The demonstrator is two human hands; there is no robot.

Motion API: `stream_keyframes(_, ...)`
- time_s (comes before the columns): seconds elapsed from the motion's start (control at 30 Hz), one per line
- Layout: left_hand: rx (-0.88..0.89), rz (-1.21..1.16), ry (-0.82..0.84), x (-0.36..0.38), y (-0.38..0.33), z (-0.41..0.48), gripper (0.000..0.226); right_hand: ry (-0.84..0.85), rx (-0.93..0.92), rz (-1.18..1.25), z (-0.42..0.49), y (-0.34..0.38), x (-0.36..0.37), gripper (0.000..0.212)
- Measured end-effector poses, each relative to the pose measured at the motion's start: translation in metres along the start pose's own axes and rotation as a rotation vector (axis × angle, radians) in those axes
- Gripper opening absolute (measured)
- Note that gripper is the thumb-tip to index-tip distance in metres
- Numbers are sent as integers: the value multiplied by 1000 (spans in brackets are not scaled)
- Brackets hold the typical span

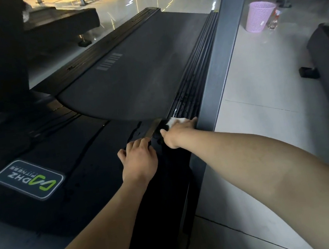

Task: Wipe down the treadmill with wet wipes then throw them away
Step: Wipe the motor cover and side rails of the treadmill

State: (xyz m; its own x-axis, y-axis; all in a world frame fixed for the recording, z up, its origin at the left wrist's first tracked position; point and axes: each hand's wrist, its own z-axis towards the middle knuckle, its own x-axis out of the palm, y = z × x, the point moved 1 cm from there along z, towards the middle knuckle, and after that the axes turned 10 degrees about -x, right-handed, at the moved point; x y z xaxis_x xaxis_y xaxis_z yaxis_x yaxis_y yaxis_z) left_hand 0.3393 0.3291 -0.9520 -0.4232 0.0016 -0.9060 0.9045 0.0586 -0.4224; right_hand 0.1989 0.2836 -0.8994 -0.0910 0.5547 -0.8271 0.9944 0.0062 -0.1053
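Note:
The black treadmill point(132, 76) fills the middle of the view, its belt running away from me and its motor cover with a green and white logo point(29, 179) at the near left. My right hand point(178, 132) presses a white wet wipe point(176, 121) flat onto the near end of the ribbed right side rail point(198, 67), fingers stretched over it. My left hand point(138, 161) rests on the black cover just left of the right hand, its fingers bent at the cover's edge and holding nothing.
A grey upright post point(225, 39) rises along the right rail. A pink mesh waste basket point(258, 16) stands on the tiled floor at the far right, a spray bottle point(273, 19) beside it. Other dark gym equipment point(328, 54) stands to the right and at the far left.

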Motion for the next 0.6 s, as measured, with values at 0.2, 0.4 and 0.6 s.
stream_keyframes(0.2,-3,-13,1,0,1,1,42,42,-107,-282,-5,7,-2,63)
stream_keyframes(0.4,-5,-21,-8,3,-1,3,39,-32,-246,-184,-5,21,13,56)
stream_keyframes(0.6,-8,-13,-12,2,2,2,41,-102,-228,126,14,0,16,56)
